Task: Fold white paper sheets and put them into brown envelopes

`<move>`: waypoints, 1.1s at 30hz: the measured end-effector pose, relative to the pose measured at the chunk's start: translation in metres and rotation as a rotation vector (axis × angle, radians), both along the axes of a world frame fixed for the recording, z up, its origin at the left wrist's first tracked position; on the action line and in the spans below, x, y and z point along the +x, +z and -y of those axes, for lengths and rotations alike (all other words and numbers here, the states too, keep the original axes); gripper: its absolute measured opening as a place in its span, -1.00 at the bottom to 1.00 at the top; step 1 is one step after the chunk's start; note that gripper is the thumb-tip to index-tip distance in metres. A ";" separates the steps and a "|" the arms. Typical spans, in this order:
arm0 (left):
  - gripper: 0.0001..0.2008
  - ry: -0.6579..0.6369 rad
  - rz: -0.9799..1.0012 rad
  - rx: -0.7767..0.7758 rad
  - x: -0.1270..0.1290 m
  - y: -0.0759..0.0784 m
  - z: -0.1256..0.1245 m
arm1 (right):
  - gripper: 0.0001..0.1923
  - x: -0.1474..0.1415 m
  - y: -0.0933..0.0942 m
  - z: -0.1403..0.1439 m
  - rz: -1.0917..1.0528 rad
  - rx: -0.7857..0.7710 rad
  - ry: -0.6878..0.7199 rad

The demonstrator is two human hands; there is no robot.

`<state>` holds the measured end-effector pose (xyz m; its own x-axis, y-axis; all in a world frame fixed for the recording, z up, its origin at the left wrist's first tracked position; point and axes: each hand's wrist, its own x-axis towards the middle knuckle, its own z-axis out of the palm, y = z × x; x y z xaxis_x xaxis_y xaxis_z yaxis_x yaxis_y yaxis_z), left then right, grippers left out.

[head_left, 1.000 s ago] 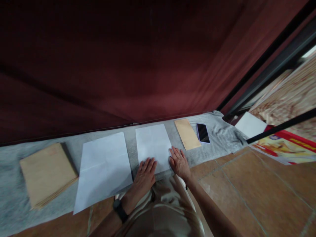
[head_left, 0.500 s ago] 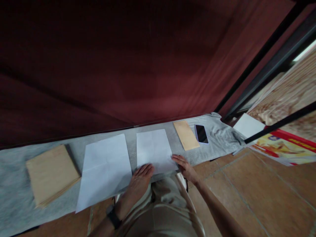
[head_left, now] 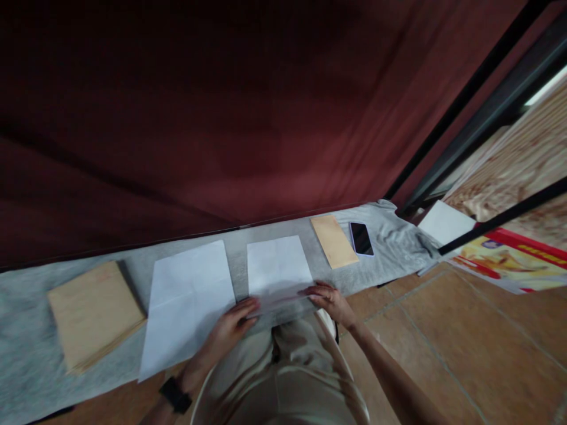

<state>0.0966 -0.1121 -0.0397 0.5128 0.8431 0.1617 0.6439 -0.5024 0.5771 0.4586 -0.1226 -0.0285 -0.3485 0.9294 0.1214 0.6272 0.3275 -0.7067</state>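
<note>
A white sheet of paper (head_left: pixel 278 262) lies in front of me on the grey cloth, its near edge raised and curled up toward me. My left hand (head_left: pixel 237 321) grips that edge at its left corner, thumb and fingers pressed together. At the right corner my right hand (head_left: pixel 331 300) holds the same edge in a pinch. A second, larger white sheet (head_left: pixel 190 304) with faint creases lies flat just left of it. A tan envelope (head_left: pixel 334 242) rests to the right of the held sheet.
A stack of brown envelopes (head_left: pixel 95 316) lies at the far left on the grey cloth (head_left: pixel 26 330). A phone (head_left: pixel 362 239) sits right of the tan envelope. A dark red curtain (head_left: pixel 248 130) hangs behind. Black metal bars (head_left: pixel 465 106) and a printed box (head_left: pixel 518 260) are at right.
Both hands went from lying on the sheet to gripping its near corners. The near edge has come up off the cloth, and my left hand has shifted left.
</note>
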 end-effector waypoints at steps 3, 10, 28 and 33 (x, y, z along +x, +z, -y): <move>-0.66 0.060 0.051 -0.012 0.004 -0.001 -0.007 | -0.61 -0.003 0.008 -0.004 -0.020 -0.013 -0.043; -0.60 0.345 0.182 -0.125 0.024 0.001 -0.018 | -0.60 -0.004 -0.002 -0.018 -0.040 0.073 -0.079; -0.71 0.658 0.049 -0.153 0.047 0.019 -0.056 | -0.58 -0.030 -0.008 -0.073 0.116 -0.100 -0.481; -0.74 0.716 -0.164 -0.158 0.052 0.022 -0.074 | -0.60 -0.036 0.000 -0.084 0.341 -0.166 -0.536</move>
